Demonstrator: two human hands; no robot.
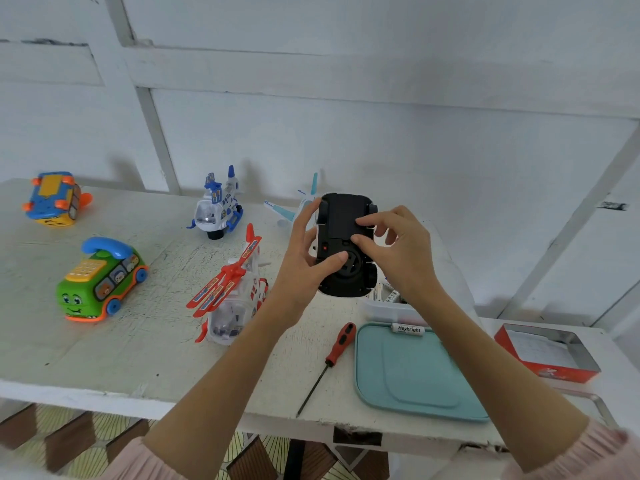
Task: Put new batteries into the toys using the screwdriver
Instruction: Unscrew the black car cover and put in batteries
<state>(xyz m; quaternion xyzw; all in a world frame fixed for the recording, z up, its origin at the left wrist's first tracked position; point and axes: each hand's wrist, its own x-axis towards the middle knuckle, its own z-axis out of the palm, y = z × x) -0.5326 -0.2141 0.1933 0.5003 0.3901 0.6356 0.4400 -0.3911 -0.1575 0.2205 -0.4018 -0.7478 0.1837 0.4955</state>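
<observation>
A toy car (341, 220) is held above the table with its black underside facing me. My left hand (304, 258) grips its left side, thumb across the bottom near the wheel hub. The fingertips of my right hand (398, 247) press on the underside by the battery cover. A red-handled screwdriver (337, 348) lies on the table below, beside a teal tray (415, 375). One battery (408, 329) marked Heybright rests at the tray's far edge. Several more batteries sit in a clear box (384, 306) behind it.
On the white table stand a red helicopter toy (232, 292), a blue-white helicopter toy (218, 207), a light-blue plane (294, 209), a green phone bus (100, 282) and an overturned blue-orange toy (55, 199). A red tin (550, 351) sits at the right. The table's front edge is close.
</observation>
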